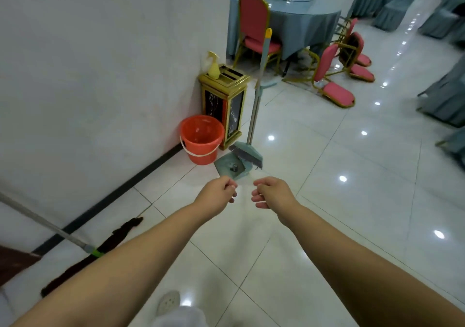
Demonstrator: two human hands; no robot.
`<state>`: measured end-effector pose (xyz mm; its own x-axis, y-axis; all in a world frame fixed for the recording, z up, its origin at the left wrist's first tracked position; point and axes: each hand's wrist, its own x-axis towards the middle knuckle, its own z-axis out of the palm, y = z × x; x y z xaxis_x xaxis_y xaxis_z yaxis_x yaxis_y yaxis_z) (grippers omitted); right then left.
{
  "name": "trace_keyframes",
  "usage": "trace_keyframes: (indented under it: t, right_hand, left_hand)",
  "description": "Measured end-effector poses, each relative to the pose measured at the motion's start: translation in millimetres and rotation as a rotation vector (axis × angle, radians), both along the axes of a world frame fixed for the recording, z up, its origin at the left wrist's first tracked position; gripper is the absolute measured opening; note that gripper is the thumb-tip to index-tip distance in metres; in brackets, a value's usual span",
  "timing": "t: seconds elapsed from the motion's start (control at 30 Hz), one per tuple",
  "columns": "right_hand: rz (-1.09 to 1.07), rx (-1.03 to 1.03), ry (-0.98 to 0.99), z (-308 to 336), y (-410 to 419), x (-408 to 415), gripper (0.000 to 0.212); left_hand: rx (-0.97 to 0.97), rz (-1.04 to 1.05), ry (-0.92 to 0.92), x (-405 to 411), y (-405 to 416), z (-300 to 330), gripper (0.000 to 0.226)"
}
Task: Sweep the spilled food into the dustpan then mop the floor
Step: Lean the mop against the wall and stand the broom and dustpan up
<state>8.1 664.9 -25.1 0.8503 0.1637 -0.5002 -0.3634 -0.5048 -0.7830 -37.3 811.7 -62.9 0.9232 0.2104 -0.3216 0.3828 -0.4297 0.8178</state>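
Both sets of fingers are loosely curled with nothing in them: the left hand (218,192) and the right hand (270,192) reach forward side by side, palms turned inward, a small gap between them, above the bare tiled floor (352,200). Just beyond the fingertips lies the dustpan (230,166), flat on the tiles with some small dark bits in it, and the broom (247,154) stands on it, its head resting in the pan and its long handle rising toward the far wall corner. Both look like thin plastic on light tubes, so they should lift easily; the stiff handles are the natural hold, taken about midway for balance, one per hand. The mop (83,253) lies near left along the wall, its dark strands limp on the floor and likely heavier when wet; its pole would be the place to grasp. An orange bucket (202,139) sits left of the dustpan beside a gold bin (225,102).
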Motion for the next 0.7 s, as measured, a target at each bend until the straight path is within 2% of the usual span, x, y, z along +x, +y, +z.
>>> trace_keyframes:
  t: [0.33,0.7]
  right_hand:
    - [-0.087,0.006,0.05,-19.3,-48.2,76.8,0.027]
    - [-0.076,-0.015,0.002,-8.1,-17.2,251.3,0.026]
  left_hand:
    - [0.012,0.008,0.045,75.1,-35.1,-11.6,0.02]
    - [-0.07,0.008,0.054,257.0,3.4,-18.6,0.018]
